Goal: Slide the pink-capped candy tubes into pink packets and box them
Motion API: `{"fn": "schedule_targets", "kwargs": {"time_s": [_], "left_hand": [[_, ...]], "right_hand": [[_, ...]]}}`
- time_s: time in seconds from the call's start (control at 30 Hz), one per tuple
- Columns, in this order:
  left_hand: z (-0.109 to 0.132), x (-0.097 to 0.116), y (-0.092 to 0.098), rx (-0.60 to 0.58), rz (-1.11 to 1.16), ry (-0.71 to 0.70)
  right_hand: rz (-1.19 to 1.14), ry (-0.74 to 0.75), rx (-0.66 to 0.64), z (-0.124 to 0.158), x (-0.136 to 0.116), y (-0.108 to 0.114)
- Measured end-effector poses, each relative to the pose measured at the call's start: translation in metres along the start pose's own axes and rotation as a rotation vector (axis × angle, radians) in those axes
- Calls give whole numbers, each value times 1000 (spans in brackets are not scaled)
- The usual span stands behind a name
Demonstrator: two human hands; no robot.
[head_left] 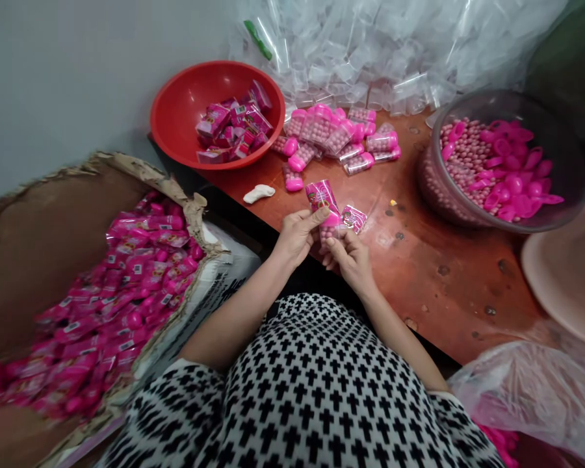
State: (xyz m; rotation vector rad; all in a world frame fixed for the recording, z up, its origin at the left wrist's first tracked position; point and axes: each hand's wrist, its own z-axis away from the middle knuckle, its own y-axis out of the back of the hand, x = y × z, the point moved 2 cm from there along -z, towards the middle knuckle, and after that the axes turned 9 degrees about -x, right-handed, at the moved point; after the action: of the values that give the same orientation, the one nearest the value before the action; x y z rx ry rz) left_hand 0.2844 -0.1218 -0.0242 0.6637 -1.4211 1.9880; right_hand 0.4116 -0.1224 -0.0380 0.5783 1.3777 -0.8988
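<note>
My left hand [297,239] pinches a pink printed wrapper [322,198] at the table's front edge, its thumb lying across it. Below the wrapper, a small clear container of pink candy balls [327,233] with a pink cap sits partly inside or against it; the fingers hide how far. My right hand [350,259] grips the lower end of this container. Just beyond the right fingers is another pink printed packet [353,219]; whether they touch it I cannot tell. Behind my hands lies a pile of capped candy containers [326,130].
A red bowl [175,140] holds folded pink wrappers. At right, a clear bowl [431,166] contains pink balls and caps. Clear empty containers [394,52] are heaped behind. A torn carton [78,188] of wrapped containers stands left. A white scrap [259,194] lies near the edge.
</note>
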Motion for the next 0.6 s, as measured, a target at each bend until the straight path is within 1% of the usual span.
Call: {"fn": "schedule_targets", "kwargs": {"time_s": [0.1,0.17,0.23,0.3,0.47,0.53,0.6], "left_hand": [[-1,4,-2,-45,-82,7],[-2,6,-4,-50,-128,4],[-1,5,-6,-31,-146,-7],[-1,3,-7,-11,-132,-7],[1,-5,-12,-11,-111,43],[1,-5,-13,-24,-112,41],[1,-3,-13,-4,-85,27]], "right_hand": [[-134,-44,-54,-2,0,0],[-157,-34,-20,-3,0,1],[-122,5,47,-3,0,1],[-83,32,82,-4,-1,1],[-150,-12,47,-9,-4,2],[-172,-8,69,-9,-4,2],[-199,8,89,-7,-4,2]]}}
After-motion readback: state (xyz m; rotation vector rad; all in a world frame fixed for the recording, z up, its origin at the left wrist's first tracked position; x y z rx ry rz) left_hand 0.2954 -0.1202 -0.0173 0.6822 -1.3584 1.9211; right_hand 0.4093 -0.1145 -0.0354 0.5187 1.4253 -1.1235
